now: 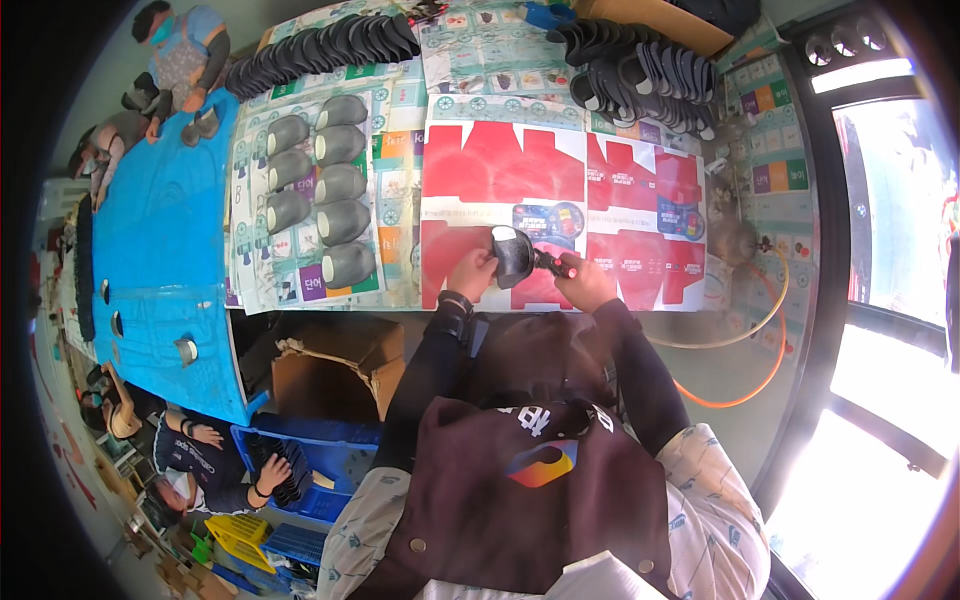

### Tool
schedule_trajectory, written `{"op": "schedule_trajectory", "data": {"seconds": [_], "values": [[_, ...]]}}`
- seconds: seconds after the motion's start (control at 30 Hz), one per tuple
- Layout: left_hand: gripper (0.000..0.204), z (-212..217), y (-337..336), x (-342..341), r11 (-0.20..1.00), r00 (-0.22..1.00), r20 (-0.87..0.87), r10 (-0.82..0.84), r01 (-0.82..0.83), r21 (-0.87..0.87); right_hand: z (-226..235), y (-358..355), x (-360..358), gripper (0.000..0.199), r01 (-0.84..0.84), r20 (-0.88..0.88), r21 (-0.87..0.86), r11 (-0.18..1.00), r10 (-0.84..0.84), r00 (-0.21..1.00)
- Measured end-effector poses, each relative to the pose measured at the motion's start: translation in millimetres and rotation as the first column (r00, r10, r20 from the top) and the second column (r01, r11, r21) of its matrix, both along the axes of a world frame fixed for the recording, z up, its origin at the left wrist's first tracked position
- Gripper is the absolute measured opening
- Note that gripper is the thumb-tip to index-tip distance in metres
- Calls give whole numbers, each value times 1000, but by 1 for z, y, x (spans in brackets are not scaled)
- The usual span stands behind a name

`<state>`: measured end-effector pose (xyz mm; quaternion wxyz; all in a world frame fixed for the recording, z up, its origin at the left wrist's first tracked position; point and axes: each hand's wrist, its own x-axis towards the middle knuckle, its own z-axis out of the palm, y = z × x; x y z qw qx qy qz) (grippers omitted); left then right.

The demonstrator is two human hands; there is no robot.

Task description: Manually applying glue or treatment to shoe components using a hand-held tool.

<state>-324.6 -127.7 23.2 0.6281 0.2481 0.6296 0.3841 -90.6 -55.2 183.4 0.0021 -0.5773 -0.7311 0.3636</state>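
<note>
My left hand is closed on the edge of a dark, curved, shoe-shaped piece with a pale patch at its upper end. The piece is held over red-and-white printed sheets at the table's near edge. To its right, my right hand is closed around a small black hand tool with a red end, pointing toward the piece. Its exact kind is too small to make out. Left of the sheets, two columns of similar dark grey pieces lie on printed paper.
Stacked dark pieces stand in a long row at the far left and in piles at the far right. Hoses loop at the right. A blue-covered table adjoins on the left. Co-workers are beyond; another reaches into a blue crate.
</note>
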Motion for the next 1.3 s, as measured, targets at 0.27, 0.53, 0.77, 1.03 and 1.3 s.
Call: {"op": "schedule_trajectory", "data": {"seconds": [0.27,0.53,0.77,1.03,1.3], "values": [[37,-18,-4,-4,999,997,-75,3,-5,-37,5,-4,-8,21,54,-311,22,998,-44,949],[33,-16,-6,-1,998,996,-83,35,-39,-48,6,2,0,34,43,-207,-172,984,-79,975],[34,-8,-3,-1,999,994,-108,12,-16,-36,-6,-6,7,29,-69,-97,-239,969,47,994],[34,5,0,2,1000,991,-132,-9,6,-21,-22,-17,12,30,-89,-223,-241,966,34,974],[34,8,4,8,998,976,-209,-55,61,25,-12,-5,8,20,43,-165,112,993,-24,986]]}}
